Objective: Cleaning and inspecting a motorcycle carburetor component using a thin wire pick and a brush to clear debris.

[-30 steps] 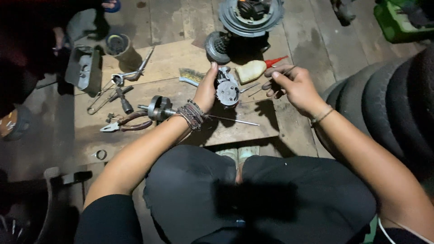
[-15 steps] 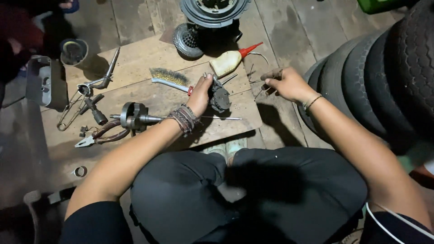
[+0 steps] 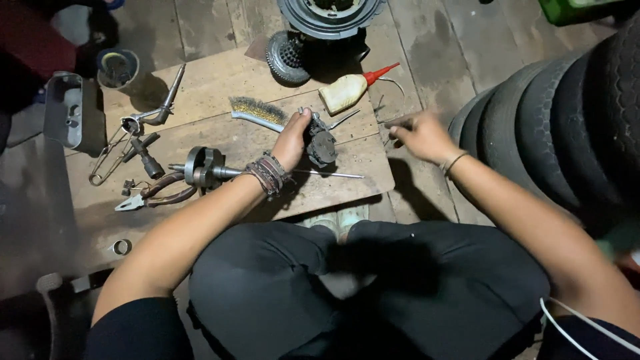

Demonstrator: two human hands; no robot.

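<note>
My left hand [image 3: 292, 139] grips a dark round metal engine part [image 3: 321, 144] on a wooden board [image 3: 227, 87]. A thin steel rod [image 3: 330, 175] lies on the board just below that part. My right hand [image 3: 420, 135] hovers at the board's right edge, blurred, fingers curled toward small metal bits; whether it holds anything I cannot tell. A plastic squeeze bottle with a red nozzle [image 3: 350, 90] lies just beyond both hands. A wire brush [image 3: 257, 111] rests left of my left thumb.
A crankshaft [image 3: 203, 168], pliers [image 3: 157, 194] and other hand tools [image 3: 143, 123] lie on the board's left. A sprocket [image 3: 285, 57] and a round engine housing [image 3: 330, 17] sit at the far edge. Stacked tyres [image 3: 567, 127] stand on the right. A metal tray [image 3: 63, 110] is far left.
My right hand has drawn away from the engine part to the board's right edge. My left hand keeps its grip, and the view has shifted downward over the board.
</note>
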